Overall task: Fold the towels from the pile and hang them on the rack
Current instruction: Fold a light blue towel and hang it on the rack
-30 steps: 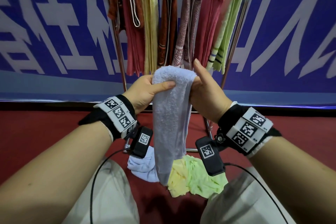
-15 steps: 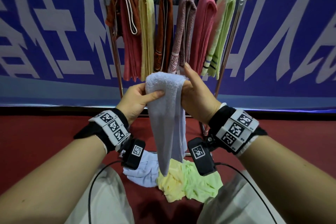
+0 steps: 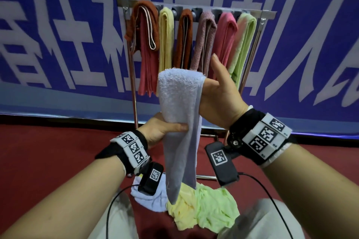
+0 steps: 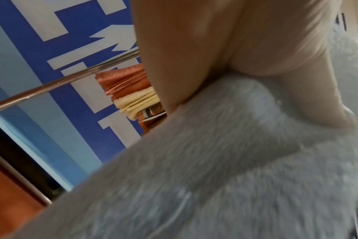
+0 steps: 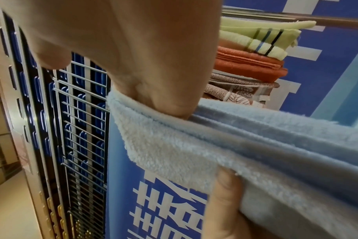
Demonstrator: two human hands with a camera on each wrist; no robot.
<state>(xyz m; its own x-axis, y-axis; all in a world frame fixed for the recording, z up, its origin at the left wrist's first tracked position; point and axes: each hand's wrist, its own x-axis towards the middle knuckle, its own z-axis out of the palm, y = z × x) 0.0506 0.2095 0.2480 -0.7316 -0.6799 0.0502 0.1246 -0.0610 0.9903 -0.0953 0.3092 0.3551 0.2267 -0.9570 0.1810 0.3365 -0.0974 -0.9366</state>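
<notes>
I hold a light blue towel (image 3: 178, 99) upright in front of the rack (image 3: 268, 14), folded over at its top, its tail hanging toward the floor. My right hand (image 3: 219, 97) holds the fold at the top right, fingers tucked into it, one finger pointing up. In the right wrist view the towel (image 5: 255, 145) is pinched between the fingers of that hand (image 5: 143, 48). My left hand (image 3: 161, 130) grips the towel lower down, thumb pressed across its front. The left wrist view shows that hand (image 4: 215, 48) on the towel (image 4: 215, 177).
Several folded towels hang side by side on the rack, from a rust-red one (image 3: 143, 31) at the left to a light green one (image 3: 244, 40) at the right. On the red floor lie a crumpled pale blue towel (image 3: 149, 198) and a yellow-green one (image 3: 209, 209). A blue banner (image 3: 58, 35) stands behind.
My left hand has slid from the top fold down the towel's front. My right hand stays at the fold, and the towel's top has risen toward the hanging towels.
</notes>
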